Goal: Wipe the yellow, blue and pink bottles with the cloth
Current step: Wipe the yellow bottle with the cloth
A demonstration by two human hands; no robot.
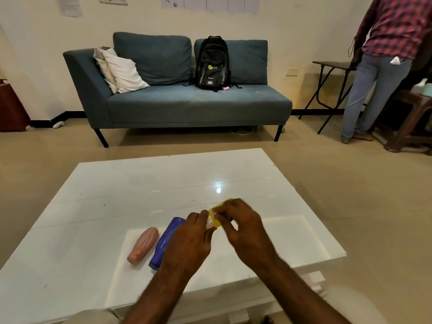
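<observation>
A yellow bottle (217,212) is held above the white table (145,183). Most of it is hidden by my right hand (244,228), which is closed around it. My left hand (192,240) pinches a small white cloth (209,223) against the bottle's near end. A blue bottle (166,240) lies on its side on the table, partly under my left hand. Just to its left, the pink bottle (142,245) also lies on its side. Both have pale streaks on them.
Beyond the table stands a blue sofa (187,101) with a black backpack (212,64) and pillows. At the far right a person in a checked shirt (378,66) stands beside a folding table (332,66) and a wooden stool (411,122).
</observation>
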